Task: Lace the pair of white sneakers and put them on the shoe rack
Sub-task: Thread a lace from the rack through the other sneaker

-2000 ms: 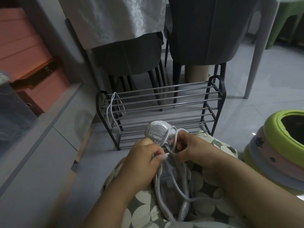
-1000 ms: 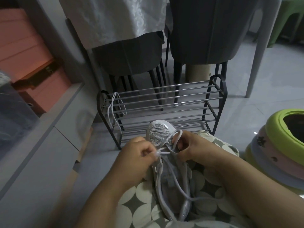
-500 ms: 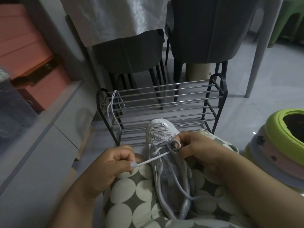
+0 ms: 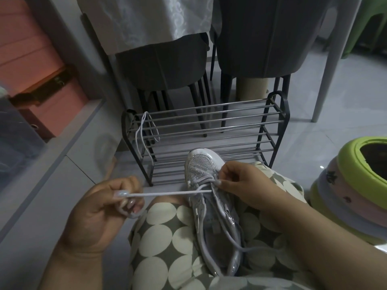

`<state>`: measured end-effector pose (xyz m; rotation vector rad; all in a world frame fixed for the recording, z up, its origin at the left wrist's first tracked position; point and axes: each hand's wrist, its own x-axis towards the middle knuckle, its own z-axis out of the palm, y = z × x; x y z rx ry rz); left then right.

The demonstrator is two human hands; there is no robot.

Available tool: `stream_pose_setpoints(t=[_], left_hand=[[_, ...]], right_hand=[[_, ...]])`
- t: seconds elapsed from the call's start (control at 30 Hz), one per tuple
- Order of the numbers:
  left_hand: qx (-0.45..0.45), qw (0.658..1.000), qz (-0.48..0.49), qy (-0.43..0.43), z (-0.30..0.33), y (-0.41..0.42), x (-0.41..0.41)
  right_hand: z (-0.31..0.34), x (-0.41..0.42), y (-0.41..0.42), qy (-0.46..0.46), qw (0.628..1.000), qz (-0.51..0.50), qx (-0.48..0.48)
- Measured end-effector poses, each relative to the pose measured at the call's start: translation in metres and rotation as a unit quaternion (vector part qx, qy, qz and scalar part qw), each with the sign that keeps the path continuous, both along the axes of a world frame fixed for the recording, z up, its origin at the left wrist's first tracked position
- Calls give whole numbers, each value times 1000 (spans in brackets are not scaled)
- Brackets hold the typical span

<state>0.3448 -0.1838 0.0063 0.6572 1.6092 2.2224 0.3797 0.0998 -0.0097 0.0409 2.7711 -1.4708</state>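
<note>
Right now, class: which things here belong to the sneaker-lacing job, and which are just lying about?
Job: sneaker, taut lace, spare lace, shoe rack, left hand, right hand.

Lying about: grey chairs, pink boxes, green ring.

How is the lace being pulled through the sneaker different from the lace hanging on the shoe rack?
The lace in the sneaker is stretched tight and nearly level; the lace on the rack hangs slack in loops. The first is threaded through the sneaker on the person's lap and gripped by the left hand, while the right hand pinches it at the eyelets; the second is draped over the shoe rack, untouched. Both are white cords.
</note>
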Motion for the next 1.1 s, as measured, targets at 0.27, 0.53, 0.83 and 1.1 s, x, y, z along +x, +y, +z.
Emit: stream_pose_setpoints(t=[0.27,0.53,0.83,1.1], left_hand=[[268,920,-193,-211,9,6,-3],[222,972,15,-76,65,46,0],[315,937,89,-123,74,70,-5],[42,974,59,-216,25,73,16]], right_hand=[[3,1,-2,-8,1000,-22,-3],[55,19,-42,7,980,150,-131],[44,13,-48,12,970,201,-133],[54,0,-32,7,961,110,-254]])
